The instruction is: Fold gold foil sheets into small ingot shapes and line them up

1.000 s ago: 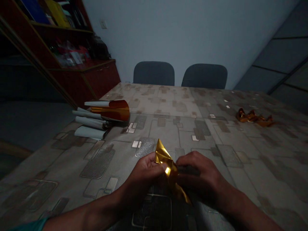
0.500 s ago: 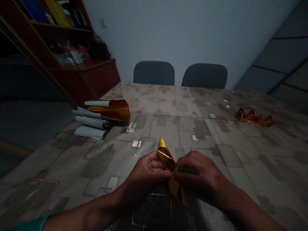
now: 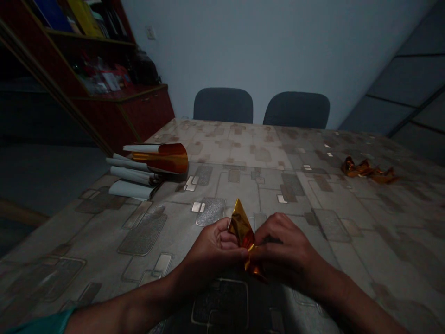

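A shiny gold piece of folded foil paper [image 3: 241, 226] is held between both hands above the near part of the table, its pointed tip facing away from me. My left hand [image 3: 219, 243] grips its left side, thumb lying along the lower edge and fingers curled behind. My right hand [image 3: 285, 243] pinches the paper near its narrow middle, fingers closed against it. The lower part of the paper shows crumpled below the thumbs, partly hidden by the right hand.
Gold sheets with pale backs [image 3: 170, 158] lie curled in a stack at the left. Several folded gold pieces [image 3: 368, 170] sit in a row at the right. Two grey chairs [image 3: 223, 105] stand behind the patterned table [image 3: 243, 144]. A red-brown cabinet [image 3: 149, 113] is at the back left.
The lower end of the gold paper, long and pointed before, is now bent and gathered near my right hand. My right hand has turned slightly; the left stays nearly in place.
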{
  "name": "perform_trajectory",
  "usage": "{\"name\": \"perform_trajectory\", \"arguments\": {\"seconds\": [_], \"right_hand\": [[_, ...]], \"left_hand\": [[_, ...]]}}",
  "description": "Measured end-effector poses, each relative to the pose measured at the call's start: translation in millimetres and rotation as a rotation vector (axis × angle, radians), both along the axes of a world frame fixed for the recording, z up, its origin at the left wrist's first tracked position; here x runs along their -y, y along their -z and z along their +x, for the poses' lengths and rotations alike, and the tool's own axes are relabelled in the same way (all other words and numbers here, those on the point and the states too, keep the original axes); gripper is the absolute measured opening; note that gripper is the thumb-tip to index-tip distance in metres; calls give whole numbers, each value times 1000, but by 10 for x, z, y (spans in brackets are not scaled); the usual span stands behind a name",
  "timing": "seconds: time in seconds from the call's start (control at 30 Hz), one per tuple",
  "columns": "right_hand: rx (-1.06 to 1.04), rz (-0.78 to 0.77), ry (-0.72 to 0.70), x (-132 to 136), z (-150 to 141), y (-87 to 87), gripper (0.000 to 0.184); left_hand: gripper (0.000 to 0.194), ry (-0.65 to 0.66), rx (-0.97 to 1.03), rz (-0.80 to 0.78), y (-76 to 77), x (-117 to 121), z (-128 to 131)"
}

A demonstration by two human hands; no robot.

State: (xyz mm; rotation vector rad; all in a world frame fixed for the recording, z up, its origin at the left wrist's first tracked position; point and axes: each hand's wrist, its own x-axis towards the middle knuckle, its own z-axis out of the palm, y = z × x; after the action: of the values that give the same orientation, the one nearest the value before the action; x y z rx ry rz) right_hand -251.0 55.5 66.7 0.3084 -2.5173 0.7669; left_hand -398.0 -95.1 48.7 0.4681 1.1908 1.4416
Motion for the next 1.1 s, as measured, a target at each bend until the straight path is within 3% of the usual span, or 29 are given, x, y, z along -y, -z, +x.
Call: {"name": "perform_trajectory", "arguments": {"seconds": [0.3,0.5,0.67,0.8,1.1], "right_hand": [[-19,94,57,12,5,-9,11],[23,-79,26,13,-35,13,26],[50,-182,-11,16,-50,-24,25],[53,-213,49,2,-35,-61,23],[49,-107,44,-27,-9,24,23]], "left_hand": [[42,13,77,105,16,-11,8],[43,20,85,69,10,10,6],[45,17,134,74,21,10,2],[44,-10,138,89,33,6,1],[41,48,142,37,-20,26,42]]}}
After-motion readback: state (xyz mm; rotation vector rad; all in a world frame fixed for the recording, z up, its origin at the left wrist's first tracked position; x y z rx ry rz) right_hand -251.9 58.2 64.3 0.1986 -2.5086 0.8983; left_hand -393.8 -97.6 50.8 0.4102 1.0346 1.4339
